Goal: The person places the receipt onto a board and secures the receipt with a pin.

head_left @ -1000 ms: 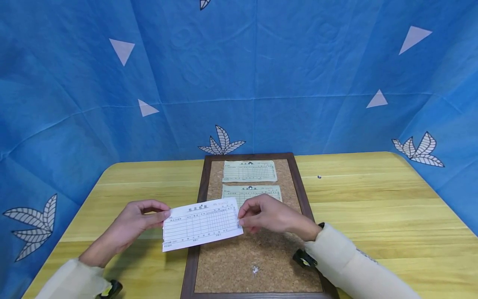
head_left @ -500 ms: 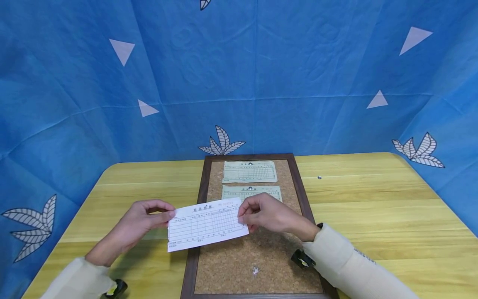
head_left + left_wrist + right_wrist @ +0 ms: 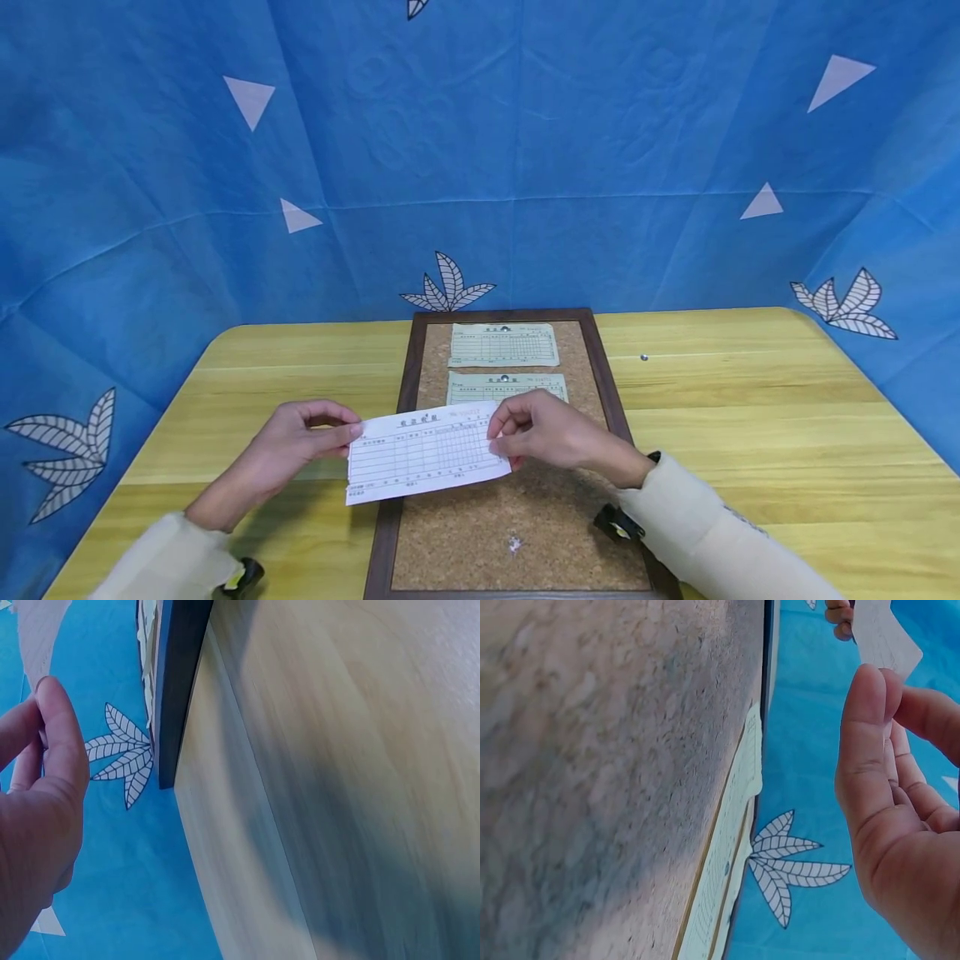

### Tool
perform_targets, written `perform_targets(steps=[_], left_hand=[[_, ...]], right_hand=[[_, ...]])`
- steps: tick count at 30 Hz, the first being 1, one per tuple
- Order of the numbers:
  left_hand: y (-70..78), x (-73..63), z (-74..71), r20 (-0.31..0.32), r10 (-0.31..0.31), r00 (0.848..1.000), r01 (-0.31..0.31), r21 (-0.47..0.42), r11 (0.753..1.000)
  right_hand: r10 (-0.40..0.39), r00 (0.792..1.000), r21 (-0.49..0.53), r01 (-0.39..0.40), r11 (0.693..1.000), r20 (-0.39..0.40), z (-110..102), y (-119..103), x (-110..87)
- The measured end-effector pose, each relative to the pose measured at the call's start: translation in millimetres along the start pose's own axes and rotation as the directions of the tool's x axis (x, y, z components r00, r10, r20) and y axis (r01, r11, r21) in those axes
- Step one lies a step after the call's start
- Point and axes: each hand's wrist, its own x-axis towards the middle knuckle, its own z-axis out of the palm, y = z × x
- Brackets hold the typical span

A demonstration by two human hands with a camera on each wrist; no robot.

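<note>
A white printed receipt slip [image 3: 427,454] is held up, slightly tilted, over the left part of a wood-framed cork board [image 3: 465,533]. My left hand [image 3: 303,437] pinches its left edge between thumb and fingers. At the opposite edge, my right hand [image 3: 551,437] pinches the slip the same way. In both wrist views the paper shows between thumb and fingertips. Two pale green receipts [image 3: 504,345] lie on the board's far half, each with a shiny tack near its top. The nearer green receipt [image 3: 468,388] is partly covered by the held slip and right hand.
The board lies on a yellow wood-grain table [image 3: 750,417]. A small shiny tack [image 3: 643,357] sits on the table to the board's right. Some tiny shiny bits [image 3: 514,544] lie on the near cork. A blue printed cloth [image 3: 600,125] hangs behind and at both sides.
The white slip has shifted to the right over the board, my left hand moving along with it. My right hand has moved only slightly right. Both hands keep their pinch.
</note>
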Motion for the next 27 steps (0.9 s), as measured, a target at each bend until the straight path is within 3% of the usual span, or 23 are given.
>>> perform_targets(steps=[27], left_hand=[[9.2, 14.3, 24.0, 0.025, 0.06, 0.998, -0.061, 0.025, 0.998]], right_hand=[[0.034, 0.999, 0.005, -0.034, 0.999, -0.012, -18.5, 6.2, -22.8]])
